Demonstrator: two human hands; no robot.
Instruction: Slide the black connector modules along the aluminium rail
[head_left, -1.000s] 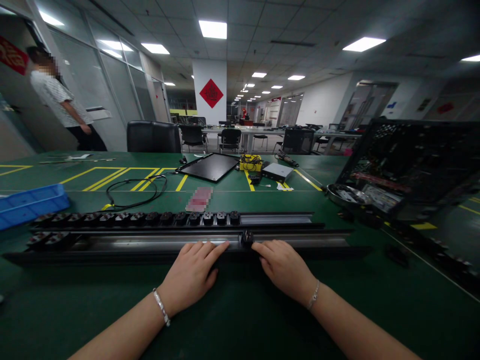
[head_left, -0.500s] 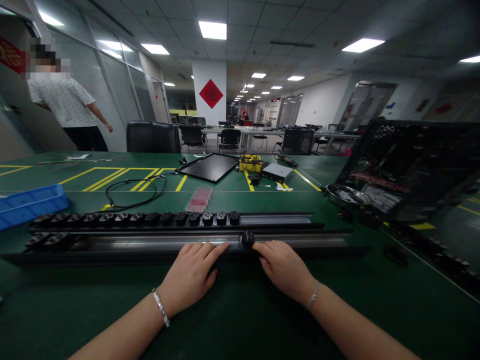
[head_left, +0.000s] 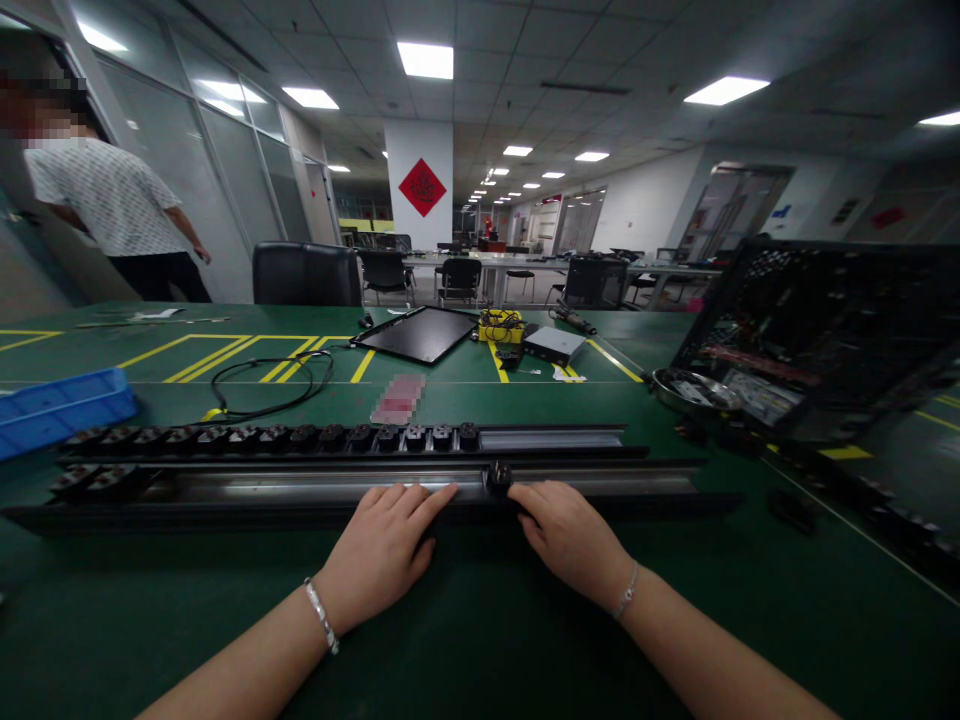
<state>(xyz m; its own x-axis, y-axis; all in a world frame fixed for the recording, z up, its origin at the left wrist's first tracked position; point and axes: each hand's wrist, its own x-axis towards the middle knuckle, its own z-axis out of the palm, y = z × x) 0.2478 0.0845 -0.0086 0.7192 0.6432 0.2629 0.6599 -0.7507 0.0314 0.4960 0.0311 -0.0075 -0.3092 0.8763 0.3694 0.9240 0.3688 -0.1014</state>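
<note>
Since the earlier frames: black block (head_left: 499,478) has shifted slightly right along the near rail (head_left: 322,487), right fingertips with it; person (head_left: 112,200) at upper left is farther toward the left edge. Left hand (head_left: 386,550) basically same spot.

Left: forearm up from the lower left, palm down, fingers out over the rail's near edge, index pointing up-right, thumb spread below. Wide, nothing visible in it.

Right hand (head_left: 570,535): forearm in from the lower right, palm down, fingers bunched and pointing left, thumb tucked under. Index tip at the block's lower right side. Can't tell if it's pinching or just pushing.

Block sits in the rail channel, just right of frame center, metal bits up; too small to read its own long axis. Rail runs left-right across the frame, trough up. Two more blocks (head_left: 116,480) at its left end. Far rail (head_left: 555,439) lies parallel behind, both on the green table (head_left: 480,650).
</note>
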